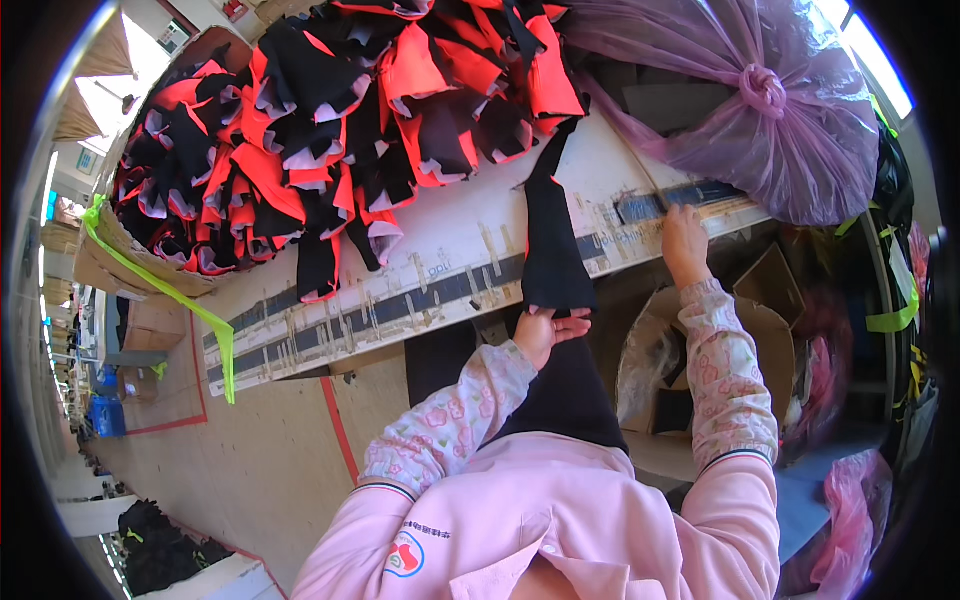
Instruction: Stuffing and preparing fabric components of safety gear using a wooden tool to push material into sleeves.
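Observation:
A long black fabric piece (557,235) with thin red edging lies across the table edge, its wide hem hanging toward me. At that hem, my left hand (538,337) pinches the fabric's corner with thumb and forefinger, while the other fingers point right. Farther right, my right hand (686,247) rests at the table's front edge with its fingers curled in. What those fingers hold, if anything, is too small to tell. The piece's narrow far end reaches up to a big heap of black and bright red fabric pieces (330,120).
The worn white table (450,230) carries dark strips and tape along its front. A knotted purple plastic bag (760,130) sits at the far right. Below it stands an open cardboard box (655,330). A neon yellow strap (165,285) hangs at the left.

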Demonstrator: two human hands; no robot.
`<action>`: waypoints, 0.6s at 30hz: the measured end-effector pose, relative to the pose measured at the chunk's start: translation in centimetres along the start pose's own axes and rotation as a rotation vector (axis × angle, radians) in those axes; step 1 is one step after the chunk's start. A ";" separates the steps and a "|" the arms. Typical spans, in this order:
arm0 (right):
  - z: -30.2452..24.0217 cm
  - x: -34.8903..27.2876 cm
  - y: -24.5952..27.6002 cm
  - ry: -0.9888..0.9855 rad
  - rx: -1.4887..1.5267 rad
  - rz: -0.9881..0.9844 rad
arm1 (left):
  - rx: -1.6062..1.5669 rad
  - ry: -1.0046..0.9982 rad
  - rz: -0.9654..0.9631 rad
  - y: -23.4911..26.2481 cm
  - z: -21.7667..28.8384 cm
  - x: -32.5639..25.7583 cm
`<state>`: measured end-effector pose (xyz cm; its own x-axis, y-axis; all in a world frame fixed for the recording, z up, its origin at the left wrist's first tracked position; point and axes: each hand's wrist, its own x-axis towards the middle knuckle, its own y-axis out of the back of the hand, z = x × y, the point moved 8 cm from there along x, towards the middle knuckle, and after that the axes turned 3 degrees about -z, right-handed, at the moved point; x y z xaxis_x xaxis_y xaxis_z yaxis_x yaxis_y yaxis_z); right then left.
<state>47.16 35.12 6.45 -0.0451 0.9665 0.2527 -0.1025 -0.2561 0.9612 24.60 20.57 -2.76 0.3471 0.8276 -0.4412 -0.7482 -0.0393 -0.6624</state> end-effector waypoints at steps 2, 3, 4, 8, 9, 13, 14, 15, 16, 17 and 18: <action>0.1 -1.1 0.8 -0.016 0.038 -0.044 | -0.003 -0.013 -0.017 -0.3 0.2 -0.1; 0.1 -2.2 2.0 0.016 0.120 -0.023 | 0.021 -0.022 -0.012 -0.4 0.3 -0.1; 0.2 -3.4 2.8 0.004 0.199 -0.037 | 0.053 -0.058 0.007 -0.2 0.7 -0.1; 0.0 -16.2 4.8 -0.246 1.518 -0.569 | 0.051 -0.044 0.015 0.0 0.3 0.0; 0.0 -19.4 6.2 -0.201 1.416 -0.608 | 0.068 -0.036 0.017 0.1 0.2 0.1; -0.5 -29.9 8.5 -0.252 1.320 -0.848 | 0.017 -0.019 0.060 0.4 -0.6 0.6; -0.6 -32.0 7.8 -0.360 1.277 -0.968 | 0.017 -0.019 0.055 0.3 -0.8 0.7; -0.8 -32.8 7.9 -0.393 1.383 -0.958 | 0.042 -0.039 0.045 0.1 -0.9 0.8; -0.8 -33.8 7.3 -0.493 1.399 -0.999 | 0.072 -0.081 0.048 0.1 -0.8 0.9; -1.1 -33.8 7.2 -0.485 1.422 -0.986 | 0.064 -0.056 0.033 -0.1 -1.3 1.0; -1.4 -33.7 7.0 -0.497 1.446 -0.988 | 0.085 -0.072 0.051 0.1 -1.4 1.1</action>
<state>46.60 0.71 4.48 -0.2136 0.7210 -0.6592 0.9529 0.3025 0.0220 25.72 20.71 -4.16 0.2681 0.8641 -0.4261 -0.8098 -0.0375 -0.5855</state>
